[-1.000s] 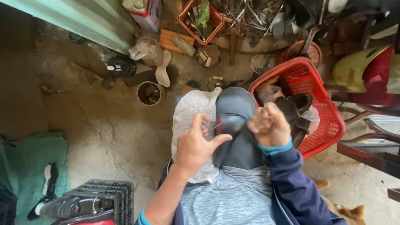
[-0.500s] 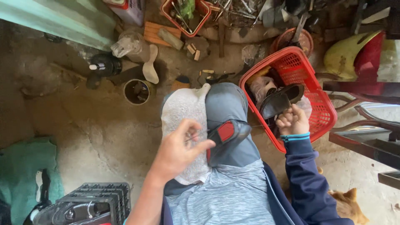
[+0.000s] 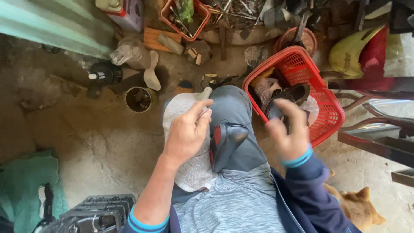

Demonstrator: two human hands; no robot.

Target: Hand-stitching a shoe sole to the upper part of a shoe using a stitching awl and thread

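Head view, looking straight down onto a lap. Resting at centre on the right thigh: a dark shoe (image 3: 226,144) with a red lining, toe pointing toward one o'clock, lying just beside a pale towel (image 3: 189,168) that is draping over the left knee.

Lying on that towel at nine o'clock of the shoe: the left hand (image 3: 186,133), fingers (image 3: 199,108) drawn together at the tips as if pinching something very small; too fine to tell what, though a thin thread-like line is showing near the palm. Not touching the shoe itself, only sitting close against its left edge.

Hovering at three o'clock of the shoe: the right hand (image 3: 290,133), blurred, fingers spread and released, grasping nothing, well clear of the shoe and hanging over the near edge of a red plastic basket (image 3: 328,103).

Sitting inside that basket at one o'clock: a dark sandal (image 3: 290,96) on some pale wrapping.

Standing on the dirt floor at ten o'clock: a small round tin (image 3: 138,99), with a dark bottle (image 3: 105,74) lying farther out at the same bearing.

Showing at seven o'clock, by the bottom edge: a black crate (image 3: 97,212).

Lying at five o'clock behind the blue sleeve: a ginger animal (image 3: 357,208), partly hidden.
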